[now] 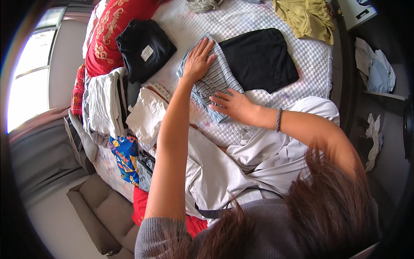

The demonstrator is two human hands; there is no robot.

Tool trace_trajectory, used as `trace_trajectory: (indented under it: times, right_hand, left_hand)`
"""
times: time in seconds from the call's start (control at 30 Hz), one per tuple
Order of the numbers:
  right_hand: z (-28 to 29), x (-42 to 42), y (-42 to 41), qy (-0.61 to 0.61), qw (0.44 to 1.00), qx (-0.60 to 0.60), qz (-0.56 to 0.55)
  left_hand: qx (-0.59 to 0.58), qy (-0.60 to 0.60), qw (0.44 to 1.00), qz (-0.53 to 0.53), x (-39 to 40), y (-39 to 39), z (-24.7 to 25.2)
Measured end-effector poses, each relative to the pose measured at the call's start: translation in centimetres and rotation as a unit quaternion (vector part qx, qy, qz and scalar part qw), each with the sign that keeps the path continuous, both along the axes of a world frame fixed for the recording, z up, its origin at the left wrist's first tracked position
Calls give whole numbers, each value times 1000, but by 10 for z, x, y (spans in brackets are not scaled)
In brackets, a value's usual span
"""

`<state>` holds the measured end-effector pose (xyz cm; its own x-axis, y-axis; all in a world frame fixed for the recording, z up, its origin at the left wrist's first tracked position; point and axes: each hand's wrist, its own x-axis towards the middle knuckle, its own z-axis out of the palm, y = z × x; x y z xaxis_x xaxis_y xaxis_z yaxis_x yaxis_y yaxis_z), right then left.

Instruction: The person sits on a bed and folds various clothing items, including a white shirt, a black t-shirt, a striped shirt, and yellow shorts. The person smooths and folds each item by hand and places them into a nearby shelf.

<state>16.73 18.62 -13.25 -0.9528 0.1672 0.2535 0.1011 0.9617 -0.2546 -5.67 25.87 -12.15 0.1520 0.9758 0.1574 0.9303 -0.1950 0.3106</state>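
A blue-and-white striped garment (215, 76), folded into a long panel, lies on the quilted white bed cover (252, 19) in front of me. My left hand (198, 63) rests flat on its far end, palm down, with the thumb apart from the fingers. Near the close end, my right hand (237, 108) touches its edge with fingers spread. Neither hand grips the fabric. A folded black garment (258, 60) lies directly right of the striped one, touching or slightly under its edge.
A folded dark garment with a white label (145, 51) lies far left by a red embroidered pillow (113, 35). Stacked white clothes (105, 103) and a colourful printed cloth (124, 158) sit at left. Yellow shorts (305, 19) lie far right. Shelves (385, 94) hold clothes; a sofa (100, 210) stands lower left.
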Motion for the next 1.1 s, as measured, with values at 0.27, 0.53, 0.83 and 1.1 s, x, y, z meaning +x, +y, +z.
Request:
trace_trajectory:
  times: [0.27,0.53,0.83,1.1]
  right_hand:
    - [25,-2,10,43,998,-51,9]
    - [80,19,47,16,957,-282,72]
    - [88,38,96,-25,870,-492,-8]
    - [65,25,111,-52,731,-672,-104]
  left_hand:
    - [52,5,998,-23,-22,-49,44]
    - [-83,-34,992,-85,39,-169,58]
    - [-91,-147,983,-59,69,-168,49]
    - [-43,-436,871,223,54,-164,15]
